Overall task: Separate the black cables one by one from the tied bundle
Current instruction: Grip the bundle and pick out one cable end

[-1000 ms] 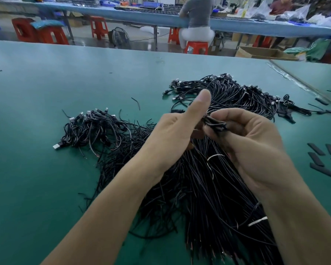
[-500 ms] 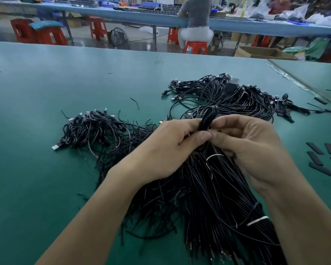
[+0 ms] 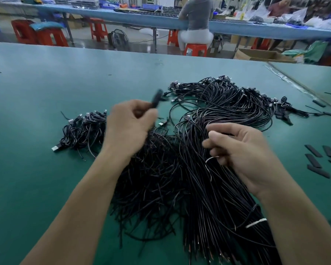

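A thick bundle of black cables [image 3: 208, 197] lies on the green table [image 3: 46, 92], running from the near edge toward the middle. A white tie [image 3: 256, 223] wraps it near my right forearm, and another white tie loop [image 3: 209, 160] shows by my right fingers. My left hand [image 3: 129, 127] is raised over the left side of the pile and pinches a short black strip [image 3: 156, 98], blurred by motion. My right hand [image 3: 243, 155] hovers over the bundle with fingers loosely curled, gripping nothing I can make out.
A smaller heap of loose cables with plugs [image 3: 82, 129] lies to the left, and a larger looped heap [image 3: 227, 100] at the back. Several flat black strips [image 3: 314, 159] lie at the right. A seated person [image 3: 196, 22] works at a far bench with red stools.
My hands, which were together pinching the black strip over the bundle, have parted. The left hand carried the strip up and to the left; the right hand let go and dropped back.
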